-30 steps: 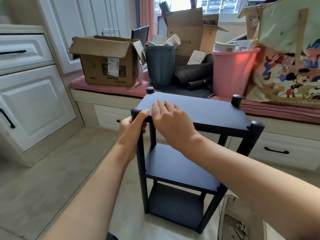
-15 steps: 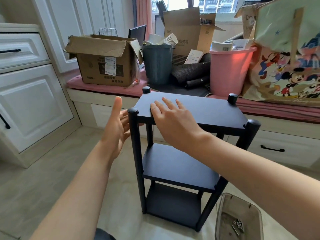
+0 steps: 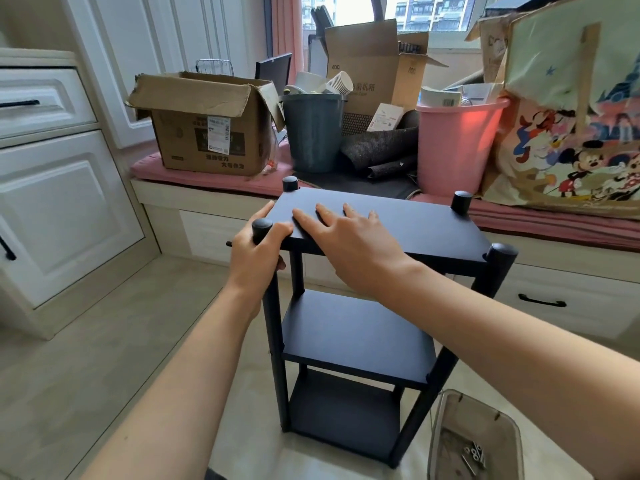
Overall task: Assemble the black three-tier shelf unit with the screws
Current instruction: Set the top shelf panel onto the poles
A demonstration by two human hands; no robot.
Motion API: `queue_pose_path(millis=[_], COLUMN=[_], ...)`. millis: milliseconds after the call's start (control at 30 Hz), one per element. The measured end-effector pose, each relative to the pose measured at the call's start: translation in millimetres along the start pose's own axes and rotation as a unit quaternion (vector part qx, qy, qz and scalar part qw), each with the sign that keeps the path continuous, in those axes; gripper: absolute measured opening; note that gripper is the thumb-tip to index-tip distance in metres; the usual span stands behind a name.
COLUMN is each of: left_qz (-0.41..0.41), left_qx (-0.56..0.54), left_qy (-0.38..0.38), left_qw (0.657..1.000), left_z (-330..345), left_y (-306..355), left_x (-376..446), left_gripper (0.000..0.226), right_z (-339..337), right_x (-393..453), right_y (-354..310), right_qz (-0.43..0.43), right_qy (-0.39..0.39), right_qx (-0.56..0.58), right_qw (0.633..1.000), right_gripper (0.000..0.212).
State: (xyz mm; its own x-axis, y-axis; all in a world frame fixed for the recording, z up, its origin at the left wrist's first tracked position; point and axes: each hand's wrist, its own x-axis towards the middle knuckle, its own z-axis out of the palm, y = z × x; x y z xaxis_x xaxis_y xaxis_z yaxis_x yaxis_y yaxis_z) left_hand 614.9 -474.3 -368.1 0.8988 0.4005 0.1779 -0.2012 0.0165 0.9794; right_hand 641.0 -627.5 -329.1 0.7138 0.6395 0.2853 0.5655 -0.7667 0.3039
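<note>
Left hand [image 3: 258, 258] covers the upper part of the shelf unit's [image 3: 360, 327] near-left post; its palm and whatever joint sits under it are out of sight. Right hand [image 3: 349, 244] lies flat on the top board, hiding the surface beneath. Bottom tier is in shadow, joints unreadable. Any screw heads on the posts are too small to make out. Clear tray [image 3: 474, 441] is cut off by the bottom edge; the screws [image 3: 475, 453] in it are tiny and can't be counted. Cartoon bag [image 3: 575, 133] runs off the right edge. Print on the cardboard box [image 3: 207, 133] label is illegible. Both forearms leave the frame at the bottom.
</note>
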Motion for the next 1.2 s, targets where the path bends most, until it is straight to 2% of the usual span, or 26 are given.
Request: queue_pose_path(millis=[100, 267, 433, 500, 1200], left_qz=[0.01, 0.002, 0.006, 0.012, 0.018], left_qx=[0.015, 0.038, 0.008, -0.008, 0.009], left_qy=[-0.012, -0.049, -0.066, -0.069, -0.093], left_qw=[1.0, 0.998, 0.998, 0.997, 0.995], left_z=[-3.3, -9.1, -9.4, -8.2, -14.5], left_y=[-6.8, -9.9, -7.9, -9.0, -29.8], left_x=[-2.0, -5.8, -8.9, -10.3, -14.2], left_gripper=[0.053, 0.06, 0.028, 0.022, 0.024], right_z=[10.5, 17.4, 19.3, 19.1, 24.6], right_x=[-7.1, -8.7, -8.7, -7.9, -13.4], right_y=[-4.7, -5.6, -4.4, -3.2, -9.4], right_qz=[0.005, 0.005, 0.0, -0.003, -0.007], right_qy=[-0.013, -0.004, -0.011, -0.01, -0.029], right_qx=[-0.009, -0.002, -0.001, -0.002, -0.012], right_qw=[1.0, 1.0, 1.0, 1.0, 0.999], right_gripper=[0.098, 0.097, 0.097, 0.096, 0.096])
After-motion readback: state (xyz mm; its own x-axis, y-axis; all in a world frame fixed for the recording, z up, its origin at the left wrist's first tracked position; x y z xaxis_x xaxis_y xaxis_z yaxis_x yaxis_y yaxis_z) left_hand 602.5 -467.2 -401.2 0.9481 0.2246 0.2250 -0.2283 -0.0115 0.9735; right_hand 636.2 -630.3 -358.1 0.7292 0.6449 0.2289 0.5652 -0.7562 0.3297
